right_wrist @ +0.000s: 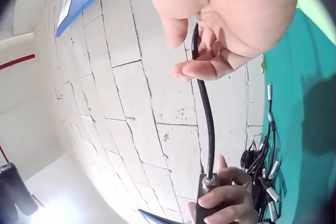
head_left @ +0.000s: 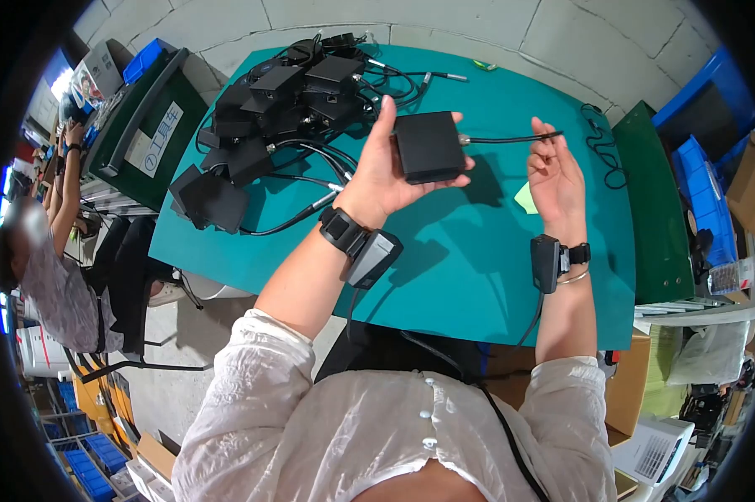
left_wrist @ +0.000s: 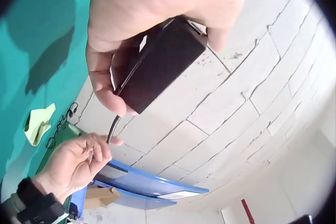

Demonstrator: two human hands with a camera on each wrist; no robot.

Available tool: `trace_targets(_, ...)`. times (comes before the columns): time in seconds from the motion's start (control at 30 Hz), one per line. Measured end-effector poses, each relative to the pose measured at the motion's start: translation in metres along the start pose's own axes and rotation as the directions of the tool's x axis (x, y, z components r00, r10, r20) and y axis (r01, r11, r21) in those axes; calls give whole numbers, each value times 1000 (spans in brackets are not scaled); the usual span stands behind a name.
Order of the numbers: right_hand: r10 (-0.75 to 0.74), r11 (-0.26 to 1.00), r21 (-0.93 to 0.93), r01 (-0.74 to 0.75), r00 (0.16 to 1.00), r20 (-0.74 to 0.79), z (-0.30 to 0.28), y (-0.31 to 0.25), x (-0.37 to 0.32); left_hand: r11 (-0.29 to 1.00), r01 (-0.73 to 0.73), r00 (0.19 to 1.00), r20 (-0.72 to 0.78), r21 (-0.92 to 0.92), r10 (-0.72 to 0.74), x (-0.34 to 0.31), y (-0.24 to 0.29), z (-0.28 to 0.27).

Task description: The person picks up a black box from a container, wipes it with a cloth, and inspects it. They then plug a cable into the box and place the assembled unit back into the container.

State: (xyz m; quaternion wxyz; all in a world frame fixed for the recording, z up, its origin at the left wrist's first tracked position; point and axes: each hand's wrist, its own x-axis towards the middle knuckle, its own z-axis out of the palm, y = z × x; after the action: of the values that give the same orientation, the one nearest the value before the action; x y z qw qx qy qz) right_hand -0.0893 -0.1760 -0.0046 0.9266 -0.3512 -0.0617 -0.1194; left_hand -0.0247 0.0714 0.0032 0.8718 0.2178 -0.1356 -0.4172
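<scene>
In the head view a square black box (head_left: pixel 430 147) is held above the table by my left hand (head_left: pixel 377 182), thumb along one side and fingertips round the far edge. A short black cable (head_left: pixel 505 140) runs rightward from a metal connector on the box's side. My right hand (head_left: pixel 557 186), palm up, holds the cable's far part with curled fingers. The left wrist view shows the box (left_wrist: pixel 163 66) edge-on, gripped between thumb and fingers. In the right wrist view the cable (right_wrist: pixel 209 124) passes from the connector (right_wrist: pixel 211 181) into the right fingers, which hide its end.
A pile of similar black boxes (head_left: pixel 264 105) with cables and metal plugs covers the back left of the green table (head_left: pixel 444 293). A yellow-green paper (head_left: pixel 526 199) and a thin black cord (head_left: pixel 603 151) lie to the right. Another person (head_left: pixel 55 276) sits at the left.
</scene>
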Motion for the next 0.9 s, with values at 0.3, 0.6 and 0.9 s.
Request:
trace_targets(0.3, -184, 964, 185, 189, 982, -43, -25, -28, 3, 985, -175, 980, -99, 0, 174, -2, 33, -23)
trace_targets(0.6, -362, 930, -121, 348, 924, -121, -19, -25, 1, 968, -242, 960, -126, 64, 249, -5, 42, -25)
trace_targets(0.9, -469, 806, -421, 416, 883, -25, 0, -17, -2, 946, -307, 927, -191, 108, 323, -3, 42, -30)
